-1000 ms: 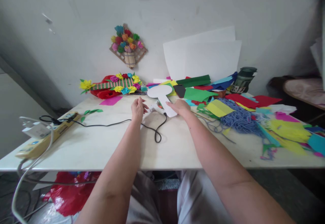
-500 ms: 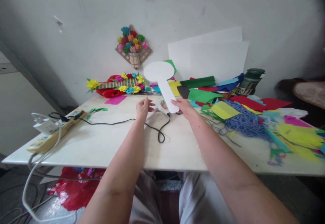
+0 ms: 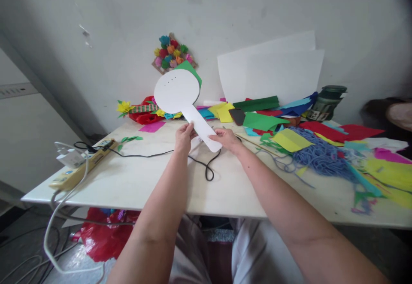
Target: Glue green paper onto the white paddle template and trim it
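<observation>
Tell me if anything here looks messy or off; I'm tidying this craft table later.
The right side of the table is strewn with loose coloured paper scraps and a tangled heap of blue yarn, strands trailing out. A black cord loops under the white paddle cutout that the left hand and right hand hold.

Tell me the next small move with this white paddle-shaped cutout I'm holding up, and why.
Probably lower the white paddle cutout flat onto the bare table in front of you. Both the left hand and right hand pinch only its handle, the round head tilts in the air, and green paper shows behind it, so it is likely easier to work on lying down.
</observation>
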`<state>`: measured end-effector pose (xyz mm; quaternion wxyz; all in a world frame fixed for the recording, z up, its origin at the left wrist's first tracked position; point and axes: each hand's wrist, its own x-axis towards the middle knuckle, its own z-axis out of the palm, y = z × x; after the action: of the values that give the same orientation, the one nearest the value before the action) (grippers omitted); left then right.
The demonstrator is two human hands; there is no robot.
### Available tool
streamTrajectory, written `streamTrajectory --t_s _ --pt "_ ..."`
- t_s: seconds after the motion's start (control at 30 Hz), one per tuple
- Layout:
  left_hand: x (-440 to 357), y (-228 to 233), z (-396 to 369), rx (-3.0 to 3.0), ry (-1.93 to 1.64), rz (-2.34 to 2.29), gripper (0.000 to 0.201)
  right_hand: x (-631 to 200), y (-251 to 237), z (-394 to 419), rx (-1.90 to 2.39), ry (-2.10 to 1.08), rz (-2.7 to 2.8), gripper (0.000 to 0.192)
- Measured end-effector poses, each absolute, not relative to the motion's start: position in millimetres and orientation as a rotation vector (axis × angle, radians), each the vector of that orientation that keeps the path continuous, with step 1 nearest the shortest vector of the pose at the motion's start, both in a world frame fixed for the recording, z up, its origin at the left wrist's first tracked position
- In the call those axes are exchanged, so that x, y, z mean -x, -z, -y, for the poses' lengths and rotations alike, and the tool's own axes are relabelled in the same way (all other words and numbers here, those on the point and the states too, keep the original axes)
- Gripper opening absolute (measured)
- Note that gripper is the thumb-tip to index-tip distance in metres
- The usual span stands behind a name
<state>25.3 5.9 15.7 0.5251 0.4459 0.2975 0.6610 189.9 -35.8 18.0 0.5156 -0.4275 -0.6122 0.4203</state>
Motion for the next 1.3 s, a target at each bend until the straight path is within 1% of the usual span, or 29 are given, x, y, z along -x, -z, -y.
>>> streamTrajectory --t_s 0.27,0.33,0.47,0.53,0.63,0.73,0.83,0.9,1.07,1.3 --pt "-22 -18 -5 -0.994 -1.649 -0.692 0.034 -187 -16 35 0.979 -0.865 1.696 0.02" --pt "-23 -19 -5 -0.99 -1.667 -0.705 0.036 -185 -17 37 1.071 -0.643 1.779 0.021" --pt "-30 -26 -2 -1.01 -1.639 -0.597 0.046 -179 -23 47 1.368 0.1 1.88 0.027" --pt "-34 -30 0 -1.021 -1.597 -0.477 0.05 -176 -26 53 1.399 0.353 1.957 0.029" --pt "-39 -34 4 -1.031 -1.563 -0.376 0.051 -171 -28 62 1.403 0.559 2.044 0.034" --pt "-39 -34 6 -1.018 -1.595 -0.378 0.055 -164 -27 70 1.392 0.625 2.099 0.038" --pt "-34 -33 6 -0.99 -1.621 -0.383 0.06 -158 -25 73 1.295 0.515 2.089 0.051" --pt "-31 -31 5 -0.986 -1.621 -0.376 0.061 -158 -22 70 1.254 0.356 1.985 0.052" --pt "-24 -28 4 -0.983 -1.608 -0.422 0.062 -167 -19 53 1.326 -0.128 1.65 0.031" --pt "-24 -21 2 -0.929 -1.514 -0.417 0.063 -162 -19 50 0.977 -1.114 1.541 0.023"
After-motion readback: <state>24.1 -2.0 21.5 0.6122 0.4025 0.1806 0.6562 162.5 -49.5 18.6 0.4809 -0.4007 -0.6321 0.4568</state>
